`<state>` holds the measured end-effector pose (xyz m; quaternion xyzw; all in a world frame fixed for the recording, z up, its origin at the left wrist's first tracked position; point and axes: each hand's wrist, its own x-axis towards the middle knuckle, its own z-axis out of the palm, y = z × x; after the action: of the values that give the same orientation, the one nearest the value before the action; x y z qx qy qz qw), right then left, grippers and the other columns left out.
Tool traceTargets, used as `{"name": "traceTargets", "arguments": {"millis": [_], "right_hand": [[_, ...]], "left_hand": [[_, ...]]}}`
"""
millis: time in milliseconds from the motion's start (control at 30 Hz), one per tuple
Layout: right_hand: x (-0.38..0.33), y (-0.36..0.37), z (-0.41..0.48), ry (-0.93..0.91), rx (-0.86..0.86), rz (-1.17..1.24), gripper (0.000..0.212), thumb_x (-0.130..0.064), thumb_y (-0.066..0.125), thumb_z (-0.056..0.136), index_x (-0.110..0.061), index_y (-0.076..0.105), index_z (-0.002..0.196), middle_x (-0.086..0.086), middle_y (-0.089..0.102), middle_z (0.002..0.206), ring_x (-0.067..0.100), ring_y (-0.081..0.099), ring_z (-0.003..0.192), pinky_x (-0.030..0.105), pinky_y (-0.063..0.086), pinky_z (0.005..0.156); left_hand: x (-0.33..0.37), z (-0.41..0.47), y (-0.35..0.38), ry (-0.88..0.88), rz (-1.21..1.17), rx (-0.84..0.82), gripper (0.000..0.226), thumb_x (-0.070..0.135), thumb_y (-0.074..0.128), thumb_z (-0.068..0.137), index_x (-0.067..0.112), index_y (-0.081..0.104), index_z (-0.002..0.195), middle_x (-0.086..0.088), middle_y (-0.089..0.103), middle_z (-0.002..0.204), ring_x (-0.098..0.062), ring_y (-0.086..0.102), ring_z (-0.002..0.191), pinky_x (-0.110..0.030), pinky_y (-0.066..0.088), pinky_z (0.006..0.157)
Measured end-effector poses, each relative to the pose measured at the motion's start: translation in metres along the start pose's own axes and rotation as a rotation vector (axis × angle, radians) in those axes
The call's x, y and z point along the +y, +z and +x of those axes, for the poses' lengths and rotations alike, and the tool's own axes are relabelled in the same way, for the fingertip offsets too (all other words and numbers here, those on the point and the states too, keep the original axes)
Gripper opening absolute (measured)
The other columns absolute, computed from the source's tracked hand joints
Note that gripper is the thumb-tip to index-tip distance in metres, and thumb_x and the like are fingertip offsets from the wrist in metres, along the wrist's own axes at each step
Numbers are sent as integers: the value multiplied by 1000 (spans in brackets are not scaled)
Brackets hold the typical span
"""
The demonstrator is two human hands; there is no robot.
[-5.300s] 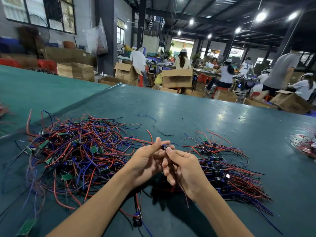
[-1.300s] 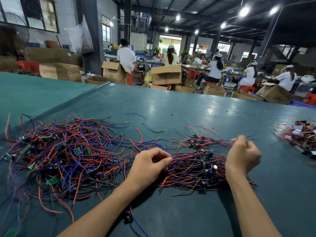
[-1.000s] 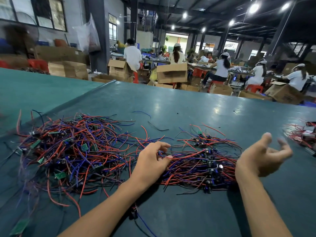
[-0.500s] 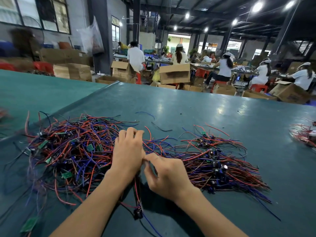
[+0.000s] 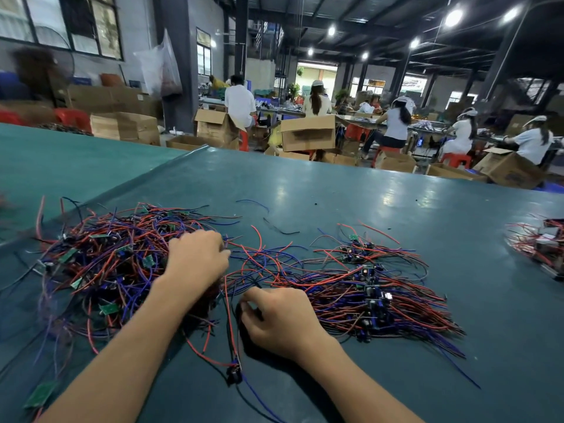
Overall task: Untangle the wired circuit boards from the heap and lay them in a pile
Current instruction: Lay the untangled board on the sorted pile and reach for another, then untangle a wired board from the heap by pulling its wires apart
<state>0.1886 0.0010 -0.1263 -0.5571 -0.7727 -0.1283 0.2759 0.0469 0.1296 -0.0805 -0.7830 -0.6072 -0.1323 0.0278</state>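
between heap (image 5: 106,254) and pile (image 5: 366,297) | hands (image 5: 197,261) (image 5: 280,320) on wires (image 5: 253,267) | table edge (image 5: 335,167) beyond

left hand (image 5: 197,261) — palm down, fingers curled | right hand (image 5: 280,319) — fingers curled

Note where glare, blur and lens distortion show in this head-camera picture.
Head view: ceiling lamps blow out white; their glare patches the table; the heap looks soft at its left fringe; the wide lens tilts the pillar at right.

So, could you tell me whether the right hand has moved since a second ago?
Yes: the right hand went from the right side of the sorted pile to its left edge, near the heap.
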Motion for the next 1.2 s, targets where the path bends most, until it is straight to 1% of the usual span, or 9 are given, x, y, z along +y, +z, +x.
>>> {"name": "traceTargets", "arguments": {"millis": [133,267,400,600,767,933,1033,1100,1200], "right_hand": [[2,1,-1,28,1,32,20,-33,53,90,-20,67,89,0,71,75,29,66,68,33,46,55],[2,1,-2,50,-16,48,21,-33,51,91,-20,68,93,1,72,79,31,67,75,36,50,61],[1,0,-1,69,-39,36,23,-33,50,94,-18,68,95,3,74,85,33,68,80,39,51,64],[1,0,-2,103,-61,43,28,-35,46,95,-17,67,97,2,74,87,32,68,83,42,52,70],[3,0,-2,116,-67,45,29,-36,43,95,-17,65,97,1,72,84,30,67,80,40,51,69],[3,1,-3,120,-71,57,26,-36,45,94,-19,65,97,0,72,84,28,66,80,39,51,69],[3,1,-4,119,-54,68,26,-36,46,95,-20,66,99,0,72,85,29,66,80,39,51,69],[3,1,-4,110,-30,82,24,-34,47,95,-20,67,98,1,72,84,30,67,78,40,51,67],[2,1,-4,104,5,110,23,-33,49,96,-20,68,98,1,73,85,30,67,79,41,52,67]], "left_hand": [[-27,9,-22,-204,97,-88,65,69,50,88,22,53,133,-17,41,146,-41,34,135,-55,31,107],[-40,14,-27,-245,169,-234,44,44,55,90,20,57,127,-17,41,147,-42,27,136,-54,30,108],[-39,10,-18,-142,186,-117,20,20,55,89,16,62,106,-14,61,123,-38,39,123,-47,41,99],[-25,5,-28,-39,221,115,21,23,61,87,28,68,106,-9,67,110,-36,53,111,-47,36,95],[-20,6,-47,75,-14,260,18,20,66,88,33,72,99,-1,73,96,-34,58,102,-43,36,89],[-4,9,-64,244,-551,174,48,17,67,93,23,52,138,5,70,83,-29,66,92,-41,50,86],[12,11,-77,261,-751,173,67,15,66,95,19,32,153,9,69,77,-6,66,69,-27,50,68],[22,14,-84,290,-762,202,50,16,65,96,17,48,143,6,68,79,3,64,60,-24,55,63],[34,17,-92,326,-873,266,23,15,64,97,17,66,120,0,67,86,-4,70,65,-42,62,68]]}}
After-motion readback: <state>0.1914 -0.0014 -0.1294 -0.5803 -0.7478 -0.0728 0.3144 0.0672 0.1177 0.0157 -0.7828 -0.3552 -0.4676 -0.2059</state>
